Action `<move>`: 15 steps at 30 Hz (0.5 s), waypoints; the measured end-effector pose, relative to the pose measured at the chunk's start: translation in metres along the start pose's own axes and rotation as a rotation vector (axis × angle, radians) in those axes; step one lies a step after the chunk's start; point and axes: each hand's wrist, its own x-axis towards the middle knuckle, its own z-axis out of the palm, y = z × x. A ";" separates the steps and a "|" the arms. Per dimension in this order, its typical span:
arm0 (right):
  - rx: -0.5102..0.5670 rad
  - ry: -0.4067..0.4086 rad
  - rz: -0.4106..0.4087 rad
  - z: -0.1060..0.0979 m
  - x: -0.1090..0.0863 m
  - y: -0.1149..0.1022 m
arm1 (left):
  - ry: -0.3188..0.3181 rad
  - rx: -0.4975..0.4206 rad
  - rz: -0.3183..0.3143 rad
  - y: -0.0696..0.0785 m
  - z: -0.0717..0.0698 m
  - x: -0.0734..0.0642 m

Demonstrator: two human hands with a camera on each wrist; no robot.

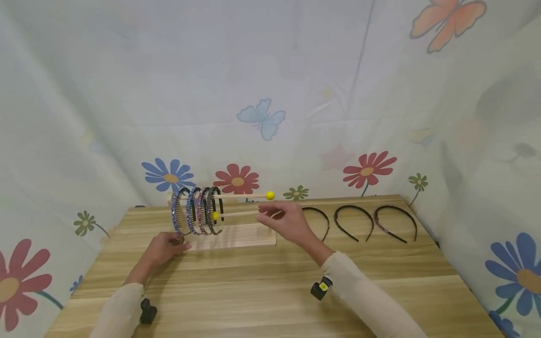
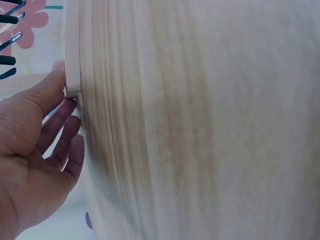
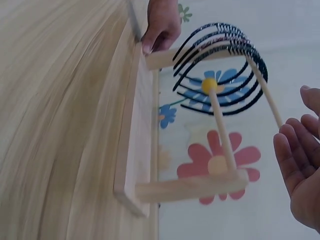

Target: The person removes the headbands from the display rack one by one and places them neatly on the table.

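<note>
A wooden headband stand (image 1: 249, 237) with two rods and yellow ball ends stands on the table. My left hand (image 1: 164, 249) pinches the left end of its base, thumb and index finger at the corner in the left wrist view. Several glittery, toothed headbands (image 1: 198, 213) hang on the stand's left part. My right hand (image 1: 289, 220), fingers loosely bent and thumb apart, is by the right side of the stand. In the right wrist view its fingertips (image 3: 282, 142) overlap the end of one rod (image 3: 267, 97); whether they touch cannot be told.
Three more headbands lie in a row on the table's right: one partly behind my right hand (image 1: 323, 218), a dark one (image 1: 355, 223) and one with a pinkish patch (image 1: 395, 223). A flower-and-butterfly cloth (image 1: 211, 117) hangs behind the wooden table (image 1: 236, 291).
</note>
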 end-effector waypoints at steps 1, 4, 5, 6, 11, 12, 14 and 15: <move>0.000 -0.004 -0.004 0.003 0.002 -0.002 | 0.001 -0.001 0.000 0.001 0.000 0.001; 0.000 -0.021 -0.009 0.014 0.007 -0.008 | 0.001 0.000 0.004 0.002 -0.001 0.002; -0.002 -0.029 -0.008 0.018 0.009 -0.010 | 0.002 0.002 0.005 0.002 -0.001 0.002; -0.001 -0.037 -0.005 0.023 0.010 -0.011 | 0.003 0.004 0.006 0.002 -0.001 0.002; -0.004 -0.046 0.003 0.045 0.019 -0.015 | 0.008 0.013 0.008 0.000 0.000 0.002; -0.002 -0.044 0.005 0.049 0.021 -0.015 | 0.007 0.012 0.009 -0.001 0.000 0.002; 0.001 -0.041 0.005 0.057 0.024 -0.015 | 0.008 0.010 0.010 -0.002 0.000 0.001; 0.008 -0.043 0.011 0.060 0.025 -0.015 | 0.008 0.010 0.009 -0.002 0.001 0.001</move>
